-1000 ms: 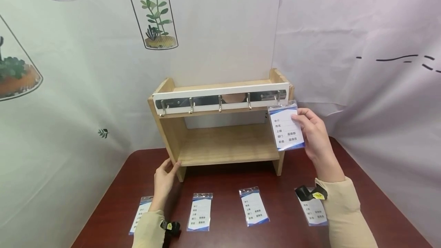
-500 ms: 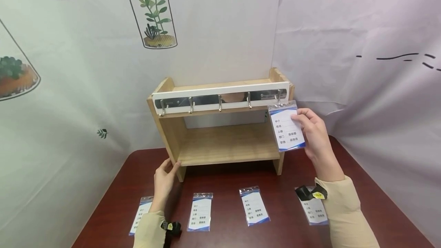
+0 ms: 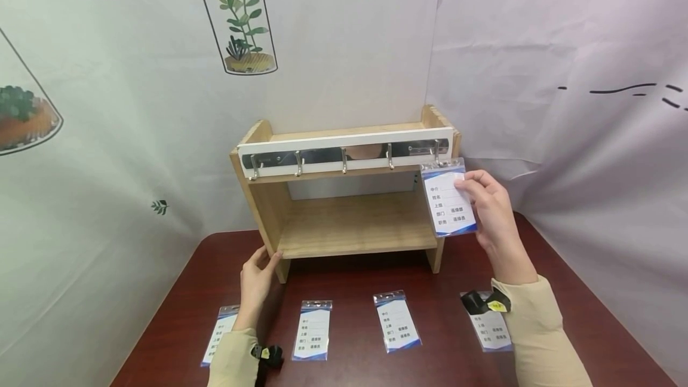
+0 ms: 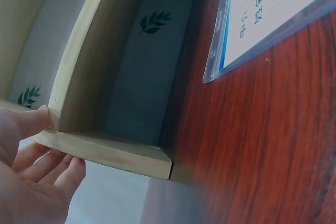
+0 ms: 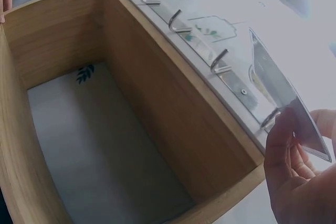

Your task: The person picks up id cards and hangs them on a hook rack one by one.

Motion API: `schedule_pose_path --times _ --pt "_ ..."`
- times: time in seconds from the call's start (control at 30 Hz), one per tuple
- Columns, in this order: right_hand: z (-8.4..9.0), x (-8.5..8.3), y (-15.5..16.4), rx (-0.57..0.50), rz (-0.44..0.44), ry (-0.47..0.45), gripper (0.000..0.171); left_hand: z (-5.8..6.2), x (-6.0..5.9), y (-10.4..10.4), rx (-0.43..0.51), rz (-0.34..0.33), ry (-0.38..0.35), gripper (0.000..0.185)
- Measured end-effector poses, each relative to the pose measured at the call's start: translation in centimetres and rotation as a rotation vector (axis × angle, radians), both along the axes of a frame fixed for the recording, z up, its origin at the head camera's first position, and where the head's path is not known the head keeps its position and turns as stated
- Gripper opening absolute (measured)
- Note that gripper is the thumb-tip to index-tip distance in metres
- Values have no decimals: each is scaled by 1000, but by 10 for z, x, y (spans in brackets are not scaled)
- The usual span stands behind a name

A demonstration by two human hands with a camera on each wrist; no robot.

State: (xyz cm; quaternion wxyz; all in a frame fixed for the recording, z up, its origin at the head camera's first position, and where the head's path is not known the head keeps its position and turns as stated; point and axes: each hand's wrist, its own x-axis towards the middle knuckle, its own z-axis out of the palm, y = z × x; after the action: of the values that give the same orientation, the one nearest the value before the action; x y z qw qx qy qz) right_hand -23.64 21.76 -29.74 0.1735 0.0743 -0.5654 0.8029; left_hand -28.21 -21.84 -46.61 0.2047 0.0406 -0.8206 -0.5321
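Badge (image 3: 449, 205) in right hand (image 3: 491, 211) perhaps touches hook (image 3: 437, 149).

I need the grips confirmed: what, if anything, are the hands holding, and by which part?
The right hand pinches a badge by its right edge, toward the top. The left hand grips the shelf low on its left side.

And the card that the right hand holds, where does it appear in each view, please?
Head: the held card is right of centre, by the rightmost hook.
Left wrist: not in it; the upper-right card is another, lying on the table.
Right wrist: right side, tilted, in the right hand.
Shared landmark: the wooden shelf.
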Motion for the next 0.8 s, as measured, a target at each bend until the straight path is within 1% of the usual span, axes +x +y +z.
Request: schedule_pose_path --times 0.43,0.6,0.8 --pt "-7 -7 -3 -24 -24 -1 16 1 1 0 3 -3 -5 52" --pt "-11 -12 -4 -15 -59 -2 15 1 0 0 8 -4 -3 51" --pt "-16 -19 -4 16 -97 -29 14 0 1 1 -6 2 -2 51"
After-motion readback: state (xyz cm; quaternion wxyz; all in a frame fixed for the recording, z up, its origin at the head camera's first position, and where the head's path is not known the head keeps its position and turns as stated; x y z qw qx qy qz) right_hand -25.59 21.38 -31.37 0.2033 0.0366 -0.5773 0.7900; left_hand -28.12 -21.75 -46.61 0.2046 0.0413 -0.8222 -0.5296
